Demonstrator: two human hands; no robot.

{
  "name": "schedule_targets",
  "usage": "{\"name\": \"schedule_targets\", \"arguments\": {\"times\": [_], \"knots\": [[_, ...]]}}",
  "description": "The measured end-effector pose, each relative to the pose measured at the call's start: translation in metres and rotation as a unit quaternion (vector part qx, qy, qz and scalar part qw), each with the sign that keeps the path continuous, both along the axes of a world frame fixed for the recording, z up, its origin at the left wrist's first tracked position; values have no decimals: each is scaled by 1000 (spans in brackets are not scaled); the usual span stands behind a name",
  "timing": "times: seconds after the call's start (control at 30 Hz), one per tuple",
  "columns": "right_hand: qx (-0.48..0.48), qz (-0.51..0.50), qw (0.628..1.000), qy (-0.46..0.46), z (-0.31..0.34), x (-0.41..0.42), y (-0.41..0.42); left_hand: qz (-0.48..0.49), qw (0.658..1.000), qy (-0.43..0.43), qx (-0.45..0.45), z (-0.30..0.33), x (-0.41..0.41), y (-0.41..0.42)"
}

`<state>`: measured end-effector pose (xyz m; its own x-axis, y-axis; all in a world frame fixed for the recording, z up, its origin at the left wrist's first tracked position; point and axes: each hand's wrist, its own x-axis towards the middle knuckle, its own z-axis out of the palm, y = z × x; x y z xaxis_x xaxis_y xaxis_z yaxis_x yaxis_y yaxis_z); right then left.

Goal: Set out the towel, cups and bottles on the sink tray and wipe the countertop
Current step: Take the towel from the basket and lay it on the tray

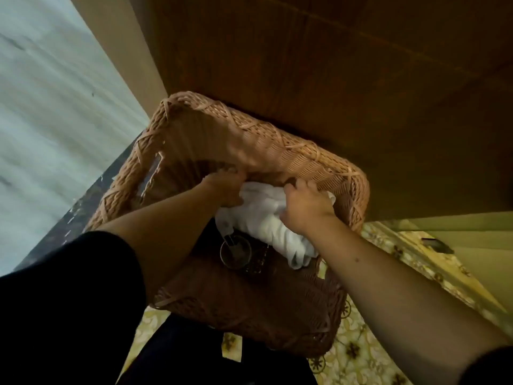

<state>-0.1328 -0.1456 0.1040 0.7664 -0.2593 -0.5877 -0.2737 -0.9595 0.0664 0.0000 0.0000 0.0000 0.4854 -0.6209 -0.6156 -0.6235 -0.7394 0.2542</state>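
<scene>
A crumpled white towel (266, 218) lies inside a brown wicker basket (277, 151) on the floor. My left hand (226, 187) grips the towel's left end near the basket's far wall. The towel's right end is bunched under my right hand (304, 208), fingers closed on it. Below the towel a round clear glass cup (236, 252) lies in the basket with dark items beside it. No bottles show clearly.
A dark wooden cabinet front (333, 65) rises right behind the basket. Pale marbled floor (50, 120) lies to the left, and a yellow floral mat (361, 351) lies under and right of the basket. My dark clothing (69, 315) fills the lower left.
</scene>
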Motion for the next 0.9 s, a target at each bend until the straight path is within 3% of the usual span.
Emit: {"name": "schedule_targets", "arguments": {"times": [0.37,0.53,0.77,0.9], "knots": [[-100,-36,987,120,-61,23,-4,-42,996,3,81,-37,7,-6],[-79,-23,989,119,-69,29,-11,-92,990,-74,73,-45,8,-9],[-40,-29,991,126,-66,38,-13,-121,988,-71,66,-59,16,-12],[-34,-27,993,109,-54,38,-13,-85,992,-64,65,-51,15,-10]]}}
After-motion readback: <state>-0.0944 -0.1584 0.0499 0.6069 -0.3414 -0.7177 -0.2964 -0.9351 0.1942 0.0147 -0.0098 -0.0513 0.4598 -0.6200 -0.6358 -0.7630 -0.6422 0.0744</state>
